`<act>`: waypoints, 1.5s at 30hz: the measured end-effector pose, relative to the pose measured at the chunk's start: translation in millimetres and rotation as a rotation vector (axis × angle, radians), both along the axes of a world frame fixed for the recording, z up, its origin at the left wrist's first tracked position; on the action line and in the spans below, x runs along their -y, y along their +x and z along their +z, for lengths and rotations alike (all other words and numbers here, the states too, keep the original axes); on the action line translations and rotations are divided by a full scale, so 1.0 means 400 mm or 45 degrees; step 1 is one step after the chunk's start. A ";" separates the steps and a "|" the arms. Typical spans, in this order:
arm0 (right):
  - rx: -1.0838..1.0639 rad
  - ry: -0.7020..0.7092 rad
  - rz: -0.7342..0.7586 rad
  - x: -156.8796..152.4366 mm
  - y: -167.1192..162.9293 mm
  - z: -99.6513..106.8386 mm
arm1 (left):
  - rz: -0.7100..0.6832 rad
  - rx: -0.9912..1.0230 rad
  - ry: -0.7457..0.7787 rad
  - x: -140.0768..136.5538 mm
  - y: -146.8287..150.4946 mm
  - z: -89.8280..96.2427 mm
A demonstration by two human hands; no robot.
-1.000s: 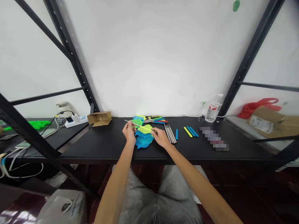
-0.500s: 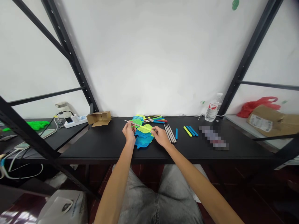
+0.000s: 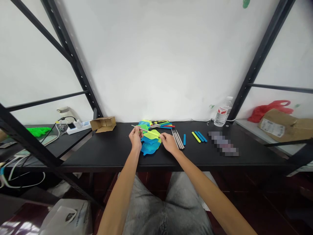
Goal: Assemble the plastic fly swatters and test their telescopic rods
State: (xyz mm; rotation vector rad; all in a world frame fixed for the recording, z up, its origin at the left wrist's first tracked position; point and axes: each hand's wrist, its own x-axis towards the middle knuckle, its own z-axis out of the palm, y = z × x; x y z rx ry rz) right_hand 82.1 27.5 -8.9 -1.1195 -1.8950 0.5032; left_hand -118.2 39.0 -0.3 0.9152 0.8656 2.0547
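Observation:
My left hand (image 3: 136,137) pinches a thin silver metal rod (image 3: 143,129), its end sticking out beyond the fingers to the left. A yellow handle (image 3: 152,133) lies in line with the rod, and my right hand (image 3: 168,142) is closed on its right end. Whether rod and handle are fully joined I cannot tell. Below both are leaf-shaped mesh fly swatter heads, blue (image 3: 149,148), yellow and green, overlapping on the table. Right of my right hand lie several loose silver rods (image 3: 178,139) and a blue handle (image 3: 184,139).
Farther right on the black table (image 3: 105,150) lie a yellow handle (image 3: 196,137) and two blue handles (image 3: 202,136). A water bottle (image 3: 223,112) stands by the wall, near a blurred-out item (image 3: 223,143). An open cardboard box (image 3: 103,124) sits at the left. Coloured-handled swatters (image 3: 166,125) lie behind.
My hands keep nearly the same place and grip on the rod and yellow handle. The view has shifted very slightly.

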 end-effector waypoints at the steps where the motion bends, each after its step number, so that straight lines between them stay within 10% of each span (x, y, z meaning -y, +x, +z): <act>1: 0.005 -0.001 -0.007 0.002 0.000 0.002 | -0.006 -0.001 0.001 0.000 0.000 0.000; 12: -0.080 0.063 0.044 0.013 -0.001 0.004 | -0.038 -0.126 0.014 0.005 0.012 0.006; 22: -0.076 0.173 -0.006 -0.028 0.093 0.049 | 0.266 -1.208 -0.037 0.038 0.042 0.004; 30: -0.152 0.288 -0.223 -0.054 0.196 0.017 | 0.266 -1.932 -0.472 0.026 0.048 -0.025; 45: -0.005 0.310 -0.224 -0.044 0.181 0.007 | 0.161 -1.671 -0.244 0.031 0.054 -0.009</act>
